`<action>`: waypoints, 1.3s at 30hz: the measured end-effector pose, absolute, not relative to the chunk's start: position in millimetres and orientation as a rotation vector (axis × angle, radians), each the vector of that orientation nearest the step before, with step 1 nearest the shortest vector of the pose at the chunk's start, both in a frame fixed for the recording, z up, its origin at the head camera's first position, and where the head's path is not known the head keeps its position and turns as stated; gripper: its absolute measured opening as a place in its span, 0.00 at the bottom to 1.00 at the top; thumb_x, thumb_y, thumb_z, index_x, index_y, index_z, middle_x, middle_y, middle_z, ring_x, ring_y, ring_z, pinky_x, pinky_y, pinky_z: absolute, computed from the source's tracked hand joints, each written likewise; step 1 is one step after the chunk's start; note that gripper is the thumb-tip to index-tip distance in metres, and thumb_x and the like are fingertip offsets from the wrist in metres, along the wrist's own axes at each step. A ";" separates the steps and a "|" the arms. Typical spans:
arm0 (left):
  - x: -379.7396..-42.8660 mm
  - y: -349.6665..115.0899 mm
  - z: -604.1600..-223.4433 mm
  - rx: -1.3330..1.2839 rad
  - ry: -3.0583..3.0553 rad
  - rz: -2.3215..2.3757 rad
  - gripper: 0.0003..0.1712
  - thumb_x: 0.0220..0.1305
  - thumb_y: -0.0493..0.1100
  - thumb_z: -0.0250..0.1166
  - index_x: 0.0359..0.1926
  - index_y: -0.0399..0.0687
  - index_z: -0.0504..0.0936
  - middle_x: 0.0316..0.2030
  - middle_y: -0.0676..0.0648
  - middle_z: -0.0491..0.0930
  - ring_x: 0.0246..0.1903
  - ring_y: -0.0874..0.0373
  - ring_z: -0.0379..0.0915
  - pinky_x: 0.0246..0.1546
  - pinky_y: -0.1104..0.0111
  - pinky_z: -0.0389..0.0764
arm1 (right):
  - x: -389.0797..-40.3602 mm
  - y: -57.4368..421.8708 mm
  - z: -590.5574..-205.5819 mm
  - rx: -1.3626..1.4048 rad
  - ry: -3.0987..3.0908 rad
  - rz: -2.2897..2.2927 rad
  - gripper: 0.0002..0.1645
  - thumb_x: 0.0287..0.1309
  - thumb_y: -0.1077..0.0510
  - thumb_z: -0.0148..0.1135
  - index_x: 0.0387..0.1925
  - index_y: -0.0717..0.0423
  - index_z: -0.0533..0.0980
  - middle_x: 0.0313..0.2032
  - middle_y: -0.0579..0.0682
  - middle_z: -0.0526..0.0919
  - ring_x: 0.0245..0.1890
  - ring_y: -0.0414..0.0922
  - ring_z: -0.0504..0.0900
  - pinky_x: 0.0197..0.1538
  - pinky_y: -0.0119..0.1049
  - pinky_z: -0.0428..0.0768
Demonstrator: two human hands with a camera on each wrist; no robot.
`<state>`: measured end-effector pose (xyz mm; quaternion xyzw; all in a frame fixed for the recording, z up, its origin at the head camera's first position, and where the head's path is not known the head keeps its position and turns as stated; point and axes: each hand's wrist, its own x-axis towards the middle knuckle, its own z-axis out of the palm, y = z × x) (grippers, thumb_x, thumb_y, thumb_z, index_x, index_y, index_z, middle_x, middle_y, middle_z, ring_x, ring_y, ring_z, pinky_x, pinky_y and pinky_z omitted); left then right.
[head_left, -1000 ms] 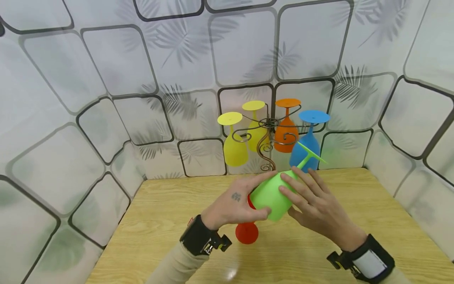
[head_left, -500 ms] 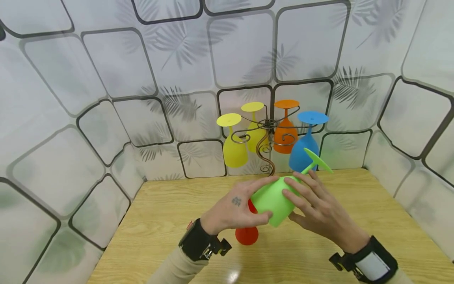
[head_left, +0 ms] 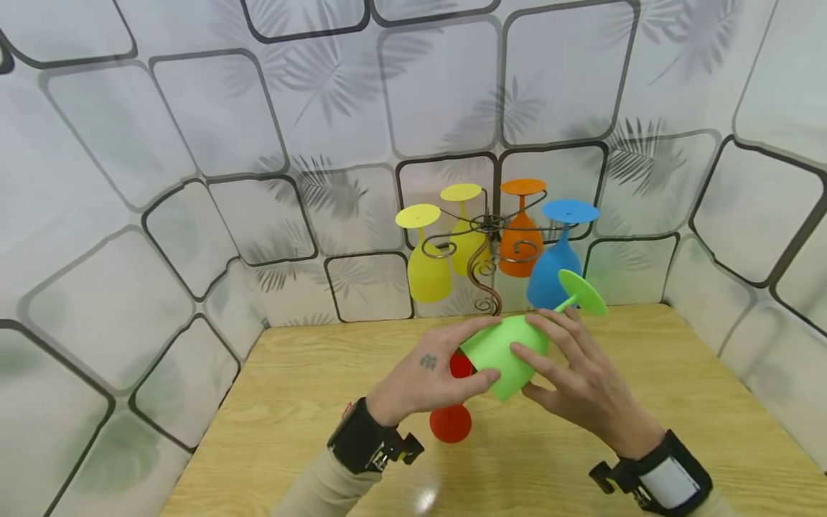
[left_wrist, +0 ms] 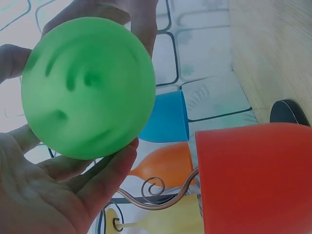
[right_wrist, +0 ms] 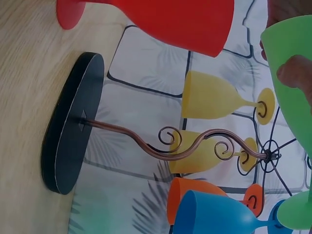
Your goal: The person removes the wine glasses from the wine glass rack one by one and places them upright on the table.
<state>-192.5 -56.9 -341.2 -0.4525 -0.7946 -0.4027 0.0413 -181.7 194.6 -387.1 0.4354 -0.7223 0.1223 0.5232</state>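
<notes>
Both hands hold a green plastic goblet, tilted with its foot up to the right and its mouth down to the left. My left hand grips the bowl near the rim, thumb below and fingers above. In the left wrist view, the goblet's open mouth faces the camera. My right hand holds the bowl's other side, close to the stem. A red goblet stands upright on the table just beneath, its bowl partly hidden behind the left hand and green goblet.
Behind the hands stands a curled metal rack with a black base. Two yellow goblets, an orange goblet and a blue goblet hang upside down from it. Patterned cloth walls enclose the wooden table.
The green goblet has turned in the hands, so its foot shows more of its flat face and sits slightly lower right. The right fingers have shifted a little on the bowl.
</notes>
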 end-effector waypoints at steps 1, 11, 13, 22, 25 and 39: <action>-192.1 -56.5 -341.6 -1.370 -2.434 -1.239 0.34 0.66 0.51 0.66 0.71 0.52 0.71 0.56 0.51 0.81 0.45 0.62 0.76 0.45 0.72 0.82 | -181.9 194.1 -388.3 1.035 -1.732 0.314 0.24 0.73 0.42 0.52 0.56 0.54 0.78 0.56 0.70 0.77 0.55 0.67 0.75 0.78 0.52 0.58; -193.5 -53.9 -347.9 -1.391 -2.292 -1.309 0.27 0.78 0.52 0.53 0.69 0.44 0.72 0.58 0.45 0.79 0.49 0.59 0.78 0.48 0.70 0.83 | -182.8 192.2 -410.1 0.902 -1.780 0.669 0.38 0.65 0.36 0.61 0.56 0.66 0.76 0.56 0.73 0.76 0.54 0.63 0.75 0.72 0.30 0.65; -194.6 -54.3 -347.6 -1.419 -2.258 -1.338 0.27 0.81 0.54 0.47 0.70 0.44 0.71 0.59 0.44 0.79 0.51 0.59 0.78 0.49 0.69 0.83 | -181.7 191.3 -414.1 0.863 -1.800 0.722 0.41 0.63 0.34 0.62 0.58 0.68 0.75 0.56 0.73 0.75 0.56 0.60 0.75 0.70 0.27 0.65; -195.1 -54.1 -348.4 -1.410 -2.300 -1.369 0.41 0.75 0.67 0.49 0.76 0.46 0.61 0.59 0.44 0.77 0.46 0.62 0.78 0.48 0.69 0.84 | -178.1 181.8 -423.0 0.767 -1.866 0.927 0.51 0.59 0.32 0.66 0.65 0.72 0.70 0.57 0.67 0.77 0.63 0.39 0.73 0.60 0.19 0.72; -195.6 -53.7 -348.6 -1.359 -2.345 -1.343 0.41 0.74 0.64 0.55 0.77 0.48 0.60 0.64 0.46 0.75 0.55 0.60 0.76 0.57 0.64 0.81 | -176.5 179.4 -425.0 0.739 -1.912 0.995 0.52 0.59 0.32 0.66 0.66 0.71 0.68 0.58 0.64 0.77 0.62 0.35 0.73 0.56 0.18 0.75; -200.5 -51.0 -351.3 -1.252 -2.522 -1.158 0.45 0.66 0.57 0.70 0.78 0.53 0.62 0.71 0.53 0.71 0.69 0.60 0.67 0.67 0.58 0.73 | -170.6 174.1 -441.8 0.693 -1.992 1.299 0.60 0.35 0.78 0.77 0.73 0.64 0.62 0.62 0.64 0.74 0.62 0.29 0.74 0.41 0.25 0.85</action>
